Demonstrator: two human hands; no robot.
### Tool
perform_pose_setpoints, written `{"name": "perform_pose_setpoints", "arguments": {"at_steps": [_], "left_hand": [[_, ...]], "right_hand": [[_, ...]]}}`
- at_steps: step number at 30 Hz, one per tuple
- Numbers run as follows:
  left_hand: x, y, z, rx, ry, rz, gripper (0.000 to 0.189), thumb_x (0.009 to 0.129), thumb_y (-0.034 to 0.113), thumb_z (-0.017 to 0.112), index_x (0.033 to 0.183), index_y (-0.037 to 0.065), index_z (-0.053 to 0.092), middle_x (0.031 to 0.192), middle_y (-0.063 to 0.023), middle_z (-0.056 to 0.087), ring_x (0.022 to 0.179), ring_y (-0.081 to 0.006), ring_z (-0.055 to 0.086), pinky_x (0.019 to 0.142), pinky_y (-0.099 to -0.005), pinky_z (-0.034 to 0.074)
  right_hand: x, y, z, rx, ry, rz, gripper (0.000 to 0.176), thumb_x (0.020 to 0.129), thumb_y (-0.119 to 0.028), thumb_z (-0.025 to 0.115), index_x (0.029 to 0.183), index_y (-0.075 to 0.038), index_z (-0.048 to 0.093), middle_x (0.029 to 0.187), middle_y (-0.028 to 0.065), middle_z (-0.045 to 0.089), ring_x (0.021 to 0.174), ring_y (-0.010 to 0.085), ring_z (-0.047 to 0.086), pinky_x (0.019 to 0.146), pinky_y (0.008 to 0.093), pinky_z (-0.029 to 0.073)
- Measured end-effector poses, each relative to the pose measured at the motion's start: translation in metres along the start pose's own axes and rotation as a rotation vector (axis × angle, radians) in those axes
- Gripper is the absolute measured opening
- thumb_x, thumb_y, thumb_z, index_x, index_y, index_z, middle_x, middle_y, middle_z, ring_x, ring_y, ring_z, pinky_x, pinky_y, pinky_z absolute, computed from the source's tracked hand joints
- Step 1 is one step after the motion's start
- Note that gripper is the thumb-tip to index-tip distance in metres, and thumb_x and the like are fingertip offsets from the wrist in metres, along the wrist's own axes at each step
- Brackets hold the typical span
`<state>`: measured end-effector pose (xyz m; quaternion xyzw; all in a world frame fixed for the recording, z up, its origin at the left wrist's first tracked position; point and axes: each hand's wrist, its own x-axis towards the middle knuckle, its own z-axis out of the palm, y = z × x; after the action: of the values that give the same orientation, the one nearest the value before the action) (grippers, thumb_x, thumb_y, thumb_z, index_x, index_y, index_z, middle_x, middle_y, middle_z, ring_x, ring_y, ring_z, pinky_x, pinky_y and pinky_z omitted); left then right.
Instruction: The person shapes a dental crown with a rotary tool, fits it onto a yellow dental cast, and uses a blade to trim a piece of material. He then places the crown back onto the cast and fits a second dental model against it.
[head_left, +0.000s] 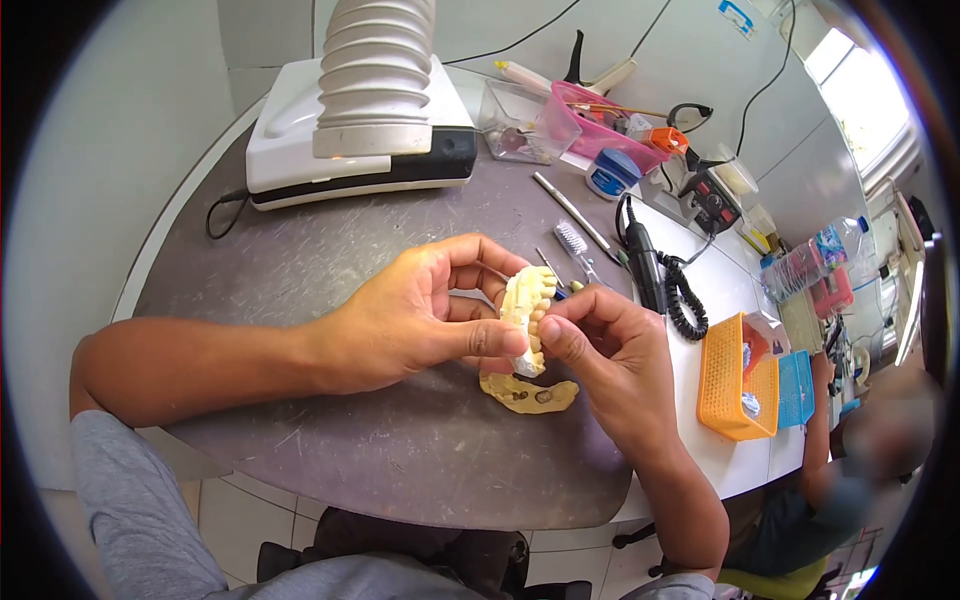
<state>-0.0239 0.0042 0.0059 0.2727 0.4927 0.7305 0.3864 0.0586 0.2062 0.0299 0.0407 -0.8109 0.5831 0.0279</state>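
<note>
A pale yellow plaster dental cast (522, 298) with a row of teeth is held up over the middle of the grey bench. My left hand (415, 308) grips it from the left, thumb in front and fingers behind. From the right, my right hand (618, 355) pinches at the tooth side with thumb and forefinger; whether a small piece sits between those fingertips is hidden. A second, curved yellow plaster cast (535, 396) with dark round spots lies on the bench just below the hands.
A ribbed white hose (375, 80) hangs before a white machine (290, 130). Beyond my hands lie a brush (572, 238), a thin metal tool (572, 210) and a corded black handpiece (645, 265). A pink basket (600, 125) and orange basket (712, 390) stand rightward; another person (800, 500) sits there.
</note>
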Motion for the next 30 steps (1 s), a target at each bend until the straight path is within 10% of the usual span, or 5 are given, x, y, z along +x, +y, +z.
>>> {"name": "perform_pose_setpoints", "arguments": {"at_steps": [30], "left_hand": [[-0.001,-0.003,0.004,0.057,0.160,0.086,0.058,0.091,0.007,0.071,0.138,0.003,0.037,0.118,-0.0097,0.054,0.110,-0.0171,0.059,0.098,-0.0325,0.054]], "right_hand": [[0.008,0.006,-0.013,-0.085,0.135,0.032,0.025,0.100,-0.022,0.061,0.099,0.002,0.068,0.080,0.0015,0.066,0.070,0.0059,0.059,0.064,0.0213,0.047]]}}
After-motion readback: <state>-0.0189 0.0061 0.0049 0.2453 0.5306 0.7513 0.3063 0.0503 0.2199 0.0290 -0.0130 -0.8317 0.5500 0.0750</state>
